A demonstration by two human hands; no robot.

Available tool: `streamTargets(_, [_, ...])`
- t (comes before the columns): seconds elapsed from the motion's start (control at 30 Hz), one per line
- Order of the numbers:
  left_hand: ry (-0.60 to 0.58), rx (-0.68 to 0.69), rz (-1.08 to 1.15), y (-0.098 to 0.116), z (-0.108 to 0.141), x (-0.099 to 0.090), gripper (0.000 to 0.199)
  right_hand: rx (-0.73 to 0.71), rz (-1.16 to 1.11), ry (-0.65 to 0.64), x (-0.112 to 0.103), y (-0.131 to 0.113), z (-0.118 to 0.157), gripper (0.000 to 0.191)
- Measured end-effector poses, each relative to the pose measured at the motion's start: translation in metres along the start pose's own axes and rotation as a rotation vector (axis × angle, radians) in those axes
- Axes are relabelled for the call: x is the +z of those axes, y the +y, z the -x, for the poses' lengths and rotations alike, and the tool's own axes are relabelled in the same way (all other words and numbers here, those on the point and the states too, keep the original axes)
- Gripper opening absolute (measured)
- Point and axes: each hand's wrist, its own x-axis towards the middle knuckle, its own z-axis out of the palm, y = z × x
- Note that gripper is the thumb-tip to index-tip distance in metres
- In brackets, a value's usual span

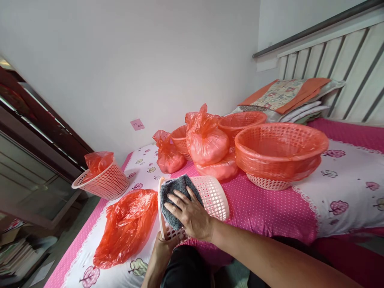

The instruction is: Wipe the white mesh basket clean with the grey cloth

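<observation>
A pale pink plastic basket (213,196) with a lattice wall lies tipped on its side near the bed's front edge, its rim toward the left. My left hand (164,249) grips the rim at its lower end; the fingertips are partly hidden. A dark grey cloth (181,185) is spread over the outer wall by the rim. My right hand (189,216) presses this cloth to the basket, fingers somewhat spread over it. Beside the rim, on the left, a crumpled red plastic bag (127,228) rests on the bedsheet.
Farther left stands another pink basket (115,182) with red plastic in it. Tied red bags (207,144) sit behind my basket. A bag-lined basket (282,154) stands to the right. Folded bedding (285,96) lies by the headboard (339,68). The bed (270,210) ends at my legs.
</observation>
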Motion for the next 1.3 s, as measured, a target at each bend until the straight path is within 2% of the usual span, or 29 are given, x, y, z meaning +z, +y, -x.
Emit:
streamTargets(0.07, [0.014,-0.046,0.03,-0.002,0.0,0.0,0.038,0.059,0.034,0.016,-0.002,0.007,-0.002,0.064])
streamTargets(0.2, [0.065,-0.054,0.041,-0.002,-0.005,-0.001,0.04,0.234,0.123,0.024,-0.011,0.024,0.002,0.067])
streamTargets(0.3, [0.105,-0.054,0.069,0.003,-0.011,0.001,0.042,0.407,0.196,-0.003,-0.022,0.043,0.011,0.064])
streamTargets(0.4, [0.113,-0.058,0.08,0.01,-0.017,0.002,0.043,0.55,0.262,0.026,-0.031,0.066,0.026,0.059])
streamTargets(0.53, [0.111,-0.069,0.083,0.018,-0.022,0.0,0.043,0.597,0.295,0.092,-0.029,0.091,0.046,0.055])
streamTargets(0.63, [0.103,-0.082,0.082,0.023,-0.024,0.0,0.044,0.596,0.285,0.127,-0.019,0.096,0.054,0.064])
streamTargets(0.73, [0.095,-0.092,0.081,0.024,-0.021,-0.001,0.046,0.566,0.273,0.162,-0.012,0.091,0.054,0.069])
streamTargets(1.0, [-0.009,-0.112,0.017,0.008,0.007,0.0,0.051,0.381,0.152,0.213,-0.015,0.072,0.046,0.065])
streamTargets(1.17, [-0.112,-0.035,-0.078,0.001,0.019,0.003,0.038,0.224,0.075,0.192,-0.007,0.045,0.036,0.069])
streamTargets(1.3, [-0.098,-0.007,-0.064,-0.007,0.021,0.005,0.036,0.086,0.009,0.102,0.007,0.016,0.027,0.082])
